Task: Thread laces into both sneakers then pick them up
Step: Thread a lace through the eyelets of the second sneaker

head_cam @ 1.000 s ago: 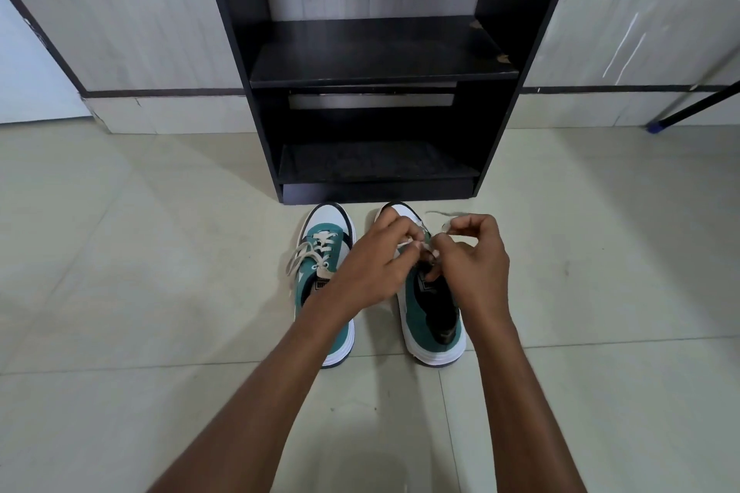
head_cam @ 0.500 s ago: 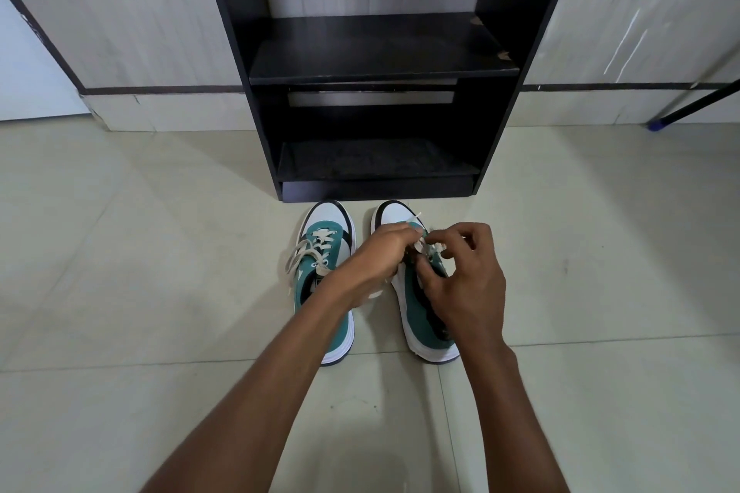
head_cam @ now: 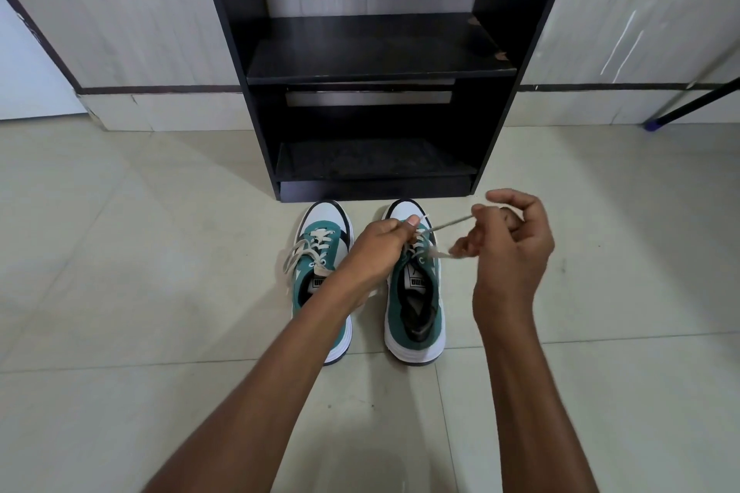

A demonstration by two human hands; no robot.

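Note:
Two green and white sneakers stand side by side on the tiled floor, toes toward the shelf. The left sneaker (head_cam: 320, 280) has its white lace threaded, with loose ends hanging off its left side. Over the right sneaker (head_cam: 416, 304), my left hand (head_cam: 376, 248) pinches the white lace (head_cam: 450, 222) near the upper eyelets. My right hand (head_cam: 508, 252) is out to the right of that shoe, holding the same lace pulled taut between the hands. A short lace end hangs below its fingers.
A black open shelf unit (head_cam: 372, 68) stands against the wall just beyond the shoe toes. A dark slanted pole with a blue foot (head_cam: 652, 124) touches the floor at the far right. Pale floor tiles surround the shoes.
My right hand has drawn away to the right and slightly up, pulling the lace out through the right sneaker. My left hand stays over the shoe's eyelets.

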